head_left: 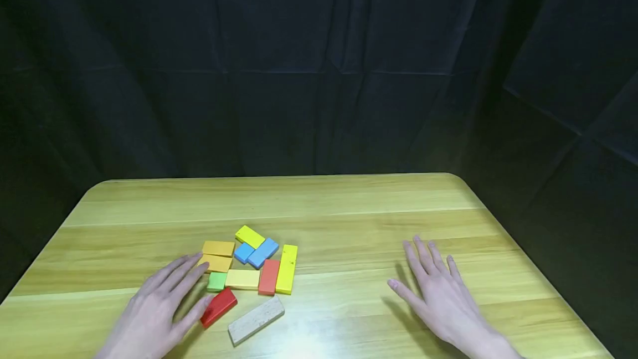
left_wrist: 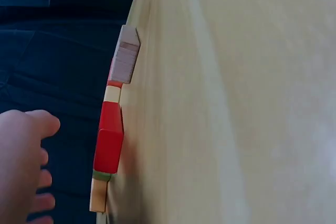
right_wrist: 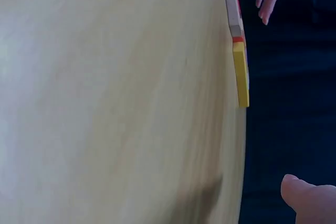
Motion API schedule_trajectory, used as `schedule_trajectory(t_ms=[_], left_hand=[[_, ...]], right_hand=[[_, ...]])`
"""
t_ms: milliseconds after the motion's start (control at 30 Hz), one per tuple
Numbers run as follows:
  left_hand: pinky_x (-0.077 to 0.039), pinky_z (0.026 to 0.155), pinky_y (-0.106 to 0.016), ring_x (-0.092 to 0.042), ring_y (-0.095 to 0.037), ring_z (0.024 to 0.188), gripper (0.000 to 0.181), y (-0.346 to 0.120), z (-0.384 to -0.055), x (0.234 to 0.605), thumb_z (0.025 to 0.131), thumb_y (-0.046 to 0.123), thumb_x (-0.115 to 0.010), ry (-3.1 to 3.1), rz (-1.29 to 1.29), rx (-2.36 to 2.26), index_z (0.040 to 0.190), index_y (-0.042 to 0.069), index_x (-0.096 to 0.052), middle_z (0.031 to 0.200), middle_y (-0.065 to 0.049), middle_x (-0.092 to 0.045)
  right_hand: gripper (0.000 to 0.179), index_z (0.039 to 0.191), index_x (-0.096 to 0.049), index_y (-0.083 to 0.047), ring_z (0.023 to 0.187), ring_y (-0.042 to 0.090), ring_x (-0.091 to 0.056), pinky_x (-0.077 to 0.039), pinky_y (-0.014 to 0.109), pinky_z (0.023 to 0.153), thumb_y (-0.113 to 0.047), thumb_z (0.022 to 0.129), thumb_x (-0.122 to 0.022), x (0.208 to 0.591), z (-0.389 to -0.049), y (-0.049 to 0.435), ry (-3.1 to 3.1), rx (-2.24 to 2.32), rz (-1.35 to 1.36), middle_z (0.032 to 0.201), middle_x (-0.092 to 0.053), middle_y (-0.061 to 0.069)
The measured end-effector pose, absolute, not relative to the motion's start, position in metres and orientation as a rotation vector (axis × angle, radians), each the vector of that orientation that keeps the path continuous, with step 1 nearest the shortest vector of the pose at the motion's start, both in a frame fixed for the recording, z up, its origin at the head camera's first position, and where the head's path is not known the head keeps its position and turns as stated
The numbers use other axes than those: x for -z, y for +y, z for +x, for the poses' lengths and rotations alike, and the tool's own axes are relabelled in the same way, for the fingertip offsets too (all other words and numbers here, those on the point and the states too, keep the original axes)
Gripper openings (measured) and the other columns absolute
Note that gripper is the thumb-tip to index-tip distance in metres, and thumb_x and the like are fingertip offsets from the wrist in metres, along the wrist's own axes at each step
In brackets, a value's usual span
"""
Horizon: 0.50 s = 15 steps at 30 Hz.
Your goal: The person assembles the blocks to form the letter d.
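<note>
Several coloured wooden blocks lie in a loose cluster left of centre in the head view. My left hand [head_left: 158, 301], fingers spread, hovers at the cluster's left side, its thumb tip overlapping the red block [head_left: 218, 308] in this view. Its fingertips overlap the two orange blocks [head_left: 219, 248]. In the left wrist view that hand [left_wrist: 21, 156] is apart from the red block [left_wrist: 109, 137]. A whitish-grey block [head_left: 256, 320] lies slanted at the front. Far to the right, my right hand [head_left: 438, 292] is held over the table with fingers extended, holding nothing.
Also in the cluster are a green block [head_left: 216, 281], a cream block [head_left: 242, 279], a coral block [head_left: 268, 277], a long yellow block [head_left: 286, 269], a shorter yellow block [head_left: 249, 236] and two blue blocks [head_left: 263, 253]. Dark cloth [head_left: 319, 98] hangs behind the wooden table [head_left: 349, 198].
</note>
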<state>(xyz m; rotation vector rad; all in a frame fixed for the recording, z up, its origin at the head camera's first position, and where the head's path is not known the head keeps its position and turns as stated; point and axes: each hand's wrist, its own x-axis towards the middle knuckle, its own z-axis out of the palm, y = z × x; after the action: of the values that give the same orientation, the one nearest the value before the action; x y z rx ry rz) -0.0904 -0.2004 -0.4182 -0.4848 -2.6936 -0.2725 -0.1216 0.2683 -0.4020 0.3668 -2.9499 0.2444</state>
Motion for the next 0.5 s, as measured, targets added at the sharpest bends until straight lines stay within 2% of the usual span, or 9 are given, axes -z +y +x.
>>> schedule_trajectory(t_ms=[233,500], left_hand=[[-0.056,0.092,-0.048,-0.062,-0.024,0.119,0.049,-0.188,-0.089,0.422,0.084,0.036,-0.079,-2.701,-0.527,0.526,0.128,0.016,-0.068,0.135,0.001,-0.064],[-0.06,0.085,-0.038,-0.066,-0.015,0.106,0.048,-0.177,-0.092,0.43,0.078,0.021,-0.086,-2.569,-0.672,0.686,0.123,0.019,-0.07,0.123,0.009,-0.069]], right_hand=[[0.079,0.153,-0.036,-0.002,0.145,0.043,-0.032,-0.025,0.065,0.115,-0.058,0.099,-0.05,0.408,-0.121,0.259,-2.917,-0.372,0.413,0.159,-0.034,0.02],[0.075,0.151,-0.04,-0.003,0.138,0.042,-0.043,-0.039,0.061,0.108,-0.055,0.099,-0.052,0.416,-0.12,0.251,-2.876,-0.553,0.427,0.157,-0.037,0.019]])
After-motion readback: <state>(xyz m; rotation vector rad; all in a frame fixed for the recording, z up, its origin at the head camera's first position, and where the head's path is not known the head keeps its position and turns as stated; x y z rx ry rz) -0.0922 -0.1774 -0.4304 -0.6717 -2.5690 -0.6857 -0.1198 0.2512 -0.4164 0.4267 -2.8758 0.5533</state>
